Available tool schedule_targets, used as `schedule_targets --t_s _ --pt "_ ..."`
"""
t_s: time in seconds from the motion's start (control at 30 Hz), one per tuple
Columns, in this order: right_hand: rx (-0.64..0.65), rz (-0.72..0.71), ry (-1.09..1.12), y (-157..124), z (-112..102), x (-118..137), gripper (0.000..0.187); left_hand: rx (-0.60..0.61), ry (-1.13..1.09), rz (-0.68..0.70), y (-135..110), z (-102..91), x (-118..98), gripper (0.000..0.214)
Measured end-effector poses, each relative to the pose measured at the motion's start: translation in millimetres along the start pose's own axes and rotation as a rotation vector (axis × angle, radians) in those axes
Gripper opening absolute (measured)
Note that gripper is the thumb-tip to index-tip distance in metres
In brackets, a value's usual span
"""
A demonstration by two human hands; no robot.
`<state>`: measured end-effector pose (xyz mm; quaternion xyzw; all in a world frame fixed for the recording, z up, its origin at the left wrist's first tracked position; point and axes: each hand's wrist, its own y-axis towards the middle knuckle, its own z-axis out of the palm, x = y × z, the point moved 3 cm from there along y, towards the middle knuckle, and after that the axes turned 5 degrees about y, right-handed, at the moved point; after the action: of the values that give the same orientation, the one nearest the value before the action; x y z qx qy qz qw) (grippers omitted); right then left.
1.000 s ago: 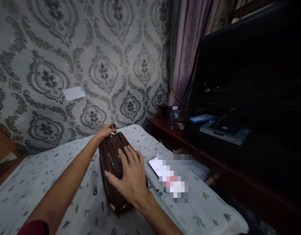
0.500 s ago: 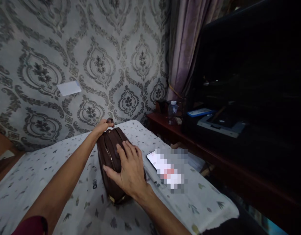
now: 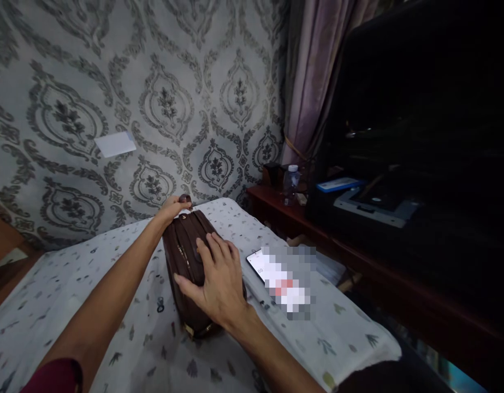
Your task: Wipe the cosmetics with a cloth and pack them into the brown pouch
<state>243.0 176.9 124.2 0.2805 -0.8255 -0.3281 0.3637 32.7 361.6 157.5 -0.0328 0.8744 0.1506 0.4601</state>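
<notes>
A dark brown zippered bag (image 3: 180, 273) with gold-coloured hardware lies on a white cloth (image 3: 145, 338) printed with small leaves. At its far end my left hand (image 3: 172, 209) is closed around a short brown strap (image 3: 185, 200). My right hand (image 3: 220, 278) rests on top of the bag with fingers spread, the thumb toward the zipper side. To the right of the bag lies a phone (image 3: 260, 265) with a lit screen, partly blurred out.
Behind stands a patterned wall (image 3: 165, 103) with a white card (image 3: 114, 144) on it. On the right, a dark red wooden stand (image 3: 272, 210) bears a clear bottle (image 3: 291, 185) and a large dark screen (image 3: 419, 125). A purple curtain (image 3: 313, 76) hangs in the corner.
Both hands keep their hold and place on the bag. The view has shifted very slightly; nothing else visibly differs.
</notes>
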Motion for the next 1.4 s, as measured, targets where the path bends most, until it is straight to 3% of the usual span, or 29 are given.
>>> schedule_targets --t_s 0.8,0.97,1.1,1.27,1.4 --pt "-0.023 -0.02 -0.019 -1 1 -1 0.071 0.241 -0.056 0.194 -14 2.6 -21 0.029" --pt "-0.016 -0.016 -0.019 0 1 -1 0.072 0.269 -0.02 0.149 -16 1.4 -23 0.033" --pt "-0.019 -0.013 -0.012 0 0 -1 0.071 0.278 0.014 0.066 -18 -10.4 -21 0.041" --pt "-0.002 -0.013 -0.008 0 -1 0 0.069 0.278 0.113 -0.07 -27 -36.1 -4 0.044" --pt "-0.001 -0.01 -0.011 0 -1 0 0.069 0.258 0.16 -0.101 -32 -43.1 11 0.038"
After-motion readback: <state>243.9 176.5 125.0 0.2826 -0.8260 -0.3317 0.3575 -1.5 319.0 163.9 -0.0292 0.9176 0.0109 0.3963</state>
